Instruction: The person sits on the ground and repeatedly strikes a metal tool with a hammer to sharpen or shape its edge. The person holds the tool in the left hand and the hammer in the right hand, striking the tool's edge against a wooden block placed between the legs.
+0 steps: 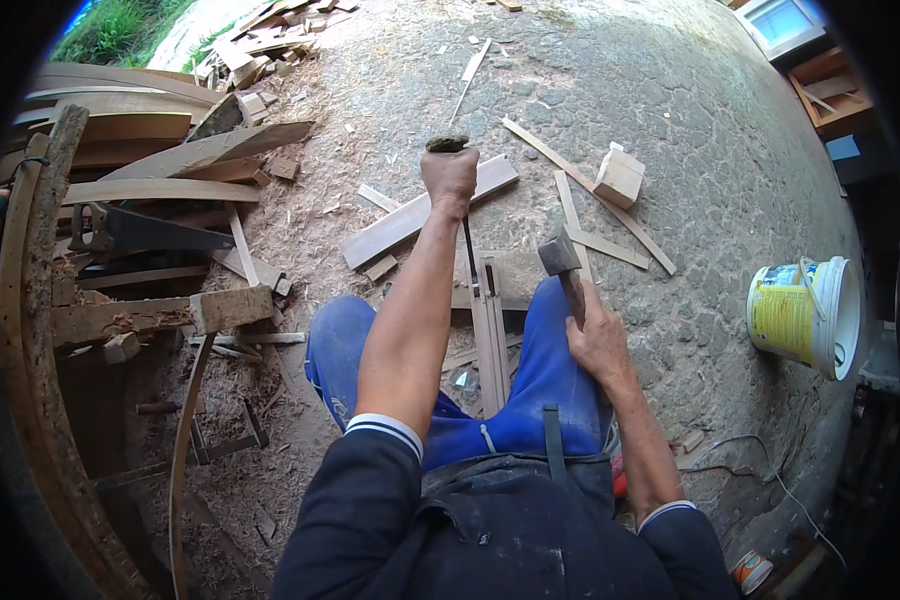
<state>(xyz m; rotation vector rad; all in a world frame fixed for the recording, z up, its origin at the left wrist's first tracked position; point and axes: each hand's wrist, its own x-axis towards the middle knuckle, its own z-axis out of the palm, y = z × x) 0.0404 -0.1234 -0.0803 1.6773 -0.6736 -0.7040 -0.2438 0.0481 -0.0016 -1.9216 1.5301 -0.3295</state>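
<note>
At frame centre, the left hand [451,176] grips a chisel [467,240] upright on the wood strip [489,330] between the knees; right hand [598,340] clamps a hammer [564,266], best struck squarely.

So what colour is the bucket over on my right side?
The bucket is white with a yellow label, lying tipped on the ground; the head view shows it.

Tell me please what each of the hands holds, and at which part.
The left hand grips a chisel around its upper handle end, blade pointing down at the wooden strip. The right hand holds a hammer by its handle, just below the head.
</note>
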